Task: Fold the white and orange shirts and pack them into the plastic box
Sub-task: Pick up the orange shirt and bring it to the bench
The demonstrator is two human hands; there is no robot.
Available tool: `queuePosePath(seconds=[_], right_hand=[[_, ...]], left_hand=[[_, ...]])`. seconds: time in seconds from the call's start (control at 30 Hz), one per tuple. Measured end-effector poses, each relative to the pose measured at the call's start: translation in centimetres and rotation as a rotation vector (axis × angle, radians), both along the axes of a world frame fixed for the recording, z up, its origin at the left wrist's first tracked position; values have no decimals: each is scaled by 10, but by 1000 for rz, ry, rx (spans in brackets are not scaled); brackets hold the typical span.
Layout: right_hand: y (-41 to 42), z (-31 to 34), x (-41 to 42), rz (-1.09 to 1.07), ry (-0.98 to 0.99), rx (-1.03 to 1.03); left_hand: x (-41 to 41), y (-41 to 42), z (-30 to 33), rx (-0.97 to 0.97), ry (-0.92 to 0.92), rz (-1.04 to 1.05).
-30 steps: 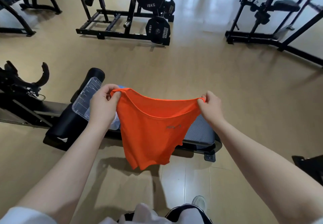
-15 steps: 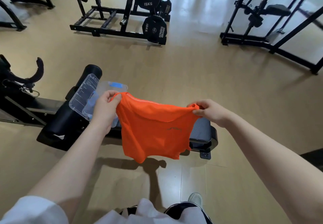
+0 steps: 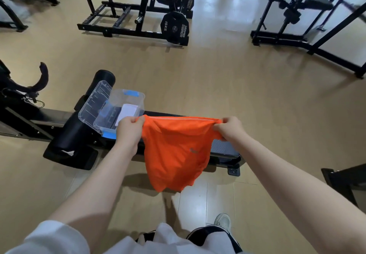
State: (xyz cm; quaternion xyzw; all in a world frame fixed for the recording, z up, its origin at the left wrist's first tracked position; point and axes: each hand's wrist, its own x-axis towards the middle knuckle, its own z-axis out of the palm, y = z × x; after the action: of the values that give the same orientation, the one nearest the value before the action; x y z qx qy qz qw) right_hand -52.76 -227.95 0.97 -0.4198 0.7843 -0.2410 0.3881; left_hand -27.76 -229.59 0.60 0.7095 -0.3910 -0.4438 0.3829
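Two hands, left hand [image 3: 129, 127] and right hand [image 3: 230, 128], pinch the crumpled orange fabric shirt [image 3: 174, 150] unfolded at 6 o'clock; clear plastic box [image 3: 120, 113], at 9 o'clock, apparently holds folded white shirt [image 3: 127, 113].

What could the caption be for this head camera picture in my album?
Both hands, left hand and right hand, hold an orange shirt beside an open clear plastic box.

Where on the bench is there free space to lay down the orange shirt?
The bare stretch of bench pad runs between the plastic box and the bench's right end, under the orange shirt held by the left hand and right hand. The left end is crowded by the box and its open lid.
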Motion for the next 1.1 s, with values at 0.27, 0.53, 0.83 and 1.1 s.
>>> queuePosePath(seconds=[0.27,0.53,0.83,1.1], right_hand=[[23,18,46,24,-709,129],[31,28,64,-52,-852,108],[39,35,73,-164,-899,94],[46,38,68,-106,-991,80]], left_hand=[[-40,24,17,-105,190,-181],[-48,44,18,-299,139,-327],[-47,53,16,-374,-49,-448],[-43,60,28,-566,-178,-566]])
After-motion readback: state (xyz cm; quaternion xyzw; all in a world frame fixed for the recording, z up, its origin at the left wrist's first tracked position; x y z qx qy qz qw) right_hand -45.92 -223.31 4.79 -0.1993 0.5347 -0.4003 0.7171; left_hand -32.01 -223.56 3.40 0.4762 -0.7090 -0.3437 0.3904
